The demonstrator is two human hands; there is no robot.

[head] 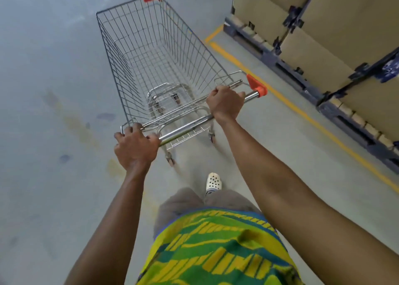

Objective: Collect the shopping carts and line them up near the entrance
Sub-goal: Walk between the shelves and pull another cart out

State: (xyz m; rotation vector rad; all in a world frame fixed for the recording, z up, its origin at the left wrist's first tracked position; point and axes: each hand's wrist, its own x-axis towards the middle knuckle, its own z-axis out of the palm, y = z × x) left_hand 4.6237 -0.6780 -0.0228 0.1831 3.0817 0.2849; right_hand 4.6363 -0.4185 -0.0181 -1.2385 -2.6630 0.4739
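Both arms are stretched forward; the shopping cart (159, 69) handle (190, 126) is gripped by curled left hand (135, 147) and right hand (224, 103).

The person wore a knitted-looking top (216, 252) at the six o'clock edge of the view. It was patterned in bright green with yellow bars and stripes and darker teal patches, and a blue band ran along its hem. Toward twelve o'clock from it showed soft, loose grey-brown legwear (183, 200). Beyond that was one white clog (213, 182) with rows of dark round holes across its top. The left arm (112, 220), at seven o'clock, and the right arm (280, 176), at four o'clock, were bare, as were the left hand (135, 147) and right hand (224, 103).
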